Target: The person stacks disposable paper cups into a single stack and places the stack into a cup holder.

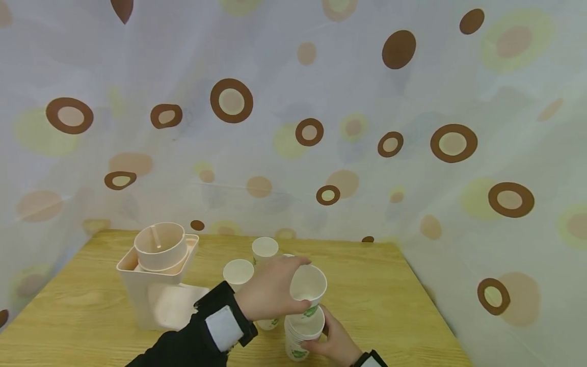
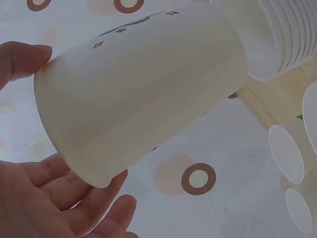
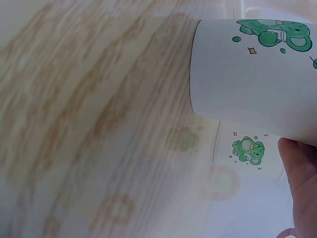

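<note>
white cup (image 1: 310, 283) pinched in left hand (image 1: 271, 288), perhaps partly inside nested cups (image 1: 298, 338), right hand (image 1: 338, 341) gripping them

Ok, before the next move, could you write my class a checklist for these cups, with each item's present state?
1. Left grip has the upper cup: ok, thumb and fingers are around it near the rim.
2. Right grip has the nested stack: ok, fingers and thumb are at its side.
3. Upper cup's mouth faces up: ok.
4. Upper cup's base is clear of the stack's mouth: cannot tell, they overlap in the head view.
5. Standing cups are untouched by the left grip: cannot tell, it partly covers them in the head view.
</note>
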### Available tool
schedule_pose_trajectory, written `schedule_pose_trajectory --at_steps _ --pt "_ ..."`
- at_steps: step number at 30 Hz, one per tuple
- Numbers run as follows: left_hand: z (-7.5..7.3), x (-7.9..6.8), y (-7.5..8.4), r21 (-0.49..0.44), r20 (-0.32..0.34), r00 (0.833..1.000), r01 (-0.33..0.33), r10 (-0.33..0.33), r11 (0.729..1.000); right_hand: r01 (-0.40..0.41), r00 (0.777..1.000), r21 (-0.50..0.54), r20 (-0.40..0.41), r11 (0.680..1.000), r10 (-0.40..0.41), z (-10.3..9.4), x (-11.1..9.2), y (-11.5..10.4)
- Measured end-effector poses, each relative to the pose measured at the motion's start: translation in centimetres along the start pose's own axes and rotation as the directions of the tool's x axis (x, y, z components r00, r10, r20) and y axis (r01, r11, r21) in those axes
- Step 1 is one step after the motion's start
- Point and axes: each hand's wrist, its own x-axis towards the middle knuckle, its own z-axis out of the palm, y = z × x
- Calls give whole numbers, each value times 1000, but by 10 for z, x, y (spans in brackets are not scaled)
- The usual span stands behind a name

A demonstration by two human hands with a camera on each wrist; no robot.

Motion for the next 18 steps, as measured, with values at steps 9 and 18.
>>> schedule_pose_trajectory --at_steps 9,18 --pt "14 5 -3 -45 61 998 -9 11 999 15 1000 -8 2 1000 -15 0 0 1" --pt "19 4 -3 -62 98 995 -3 9 998 60 998 -50 2 997 -59 -1 -1 0"
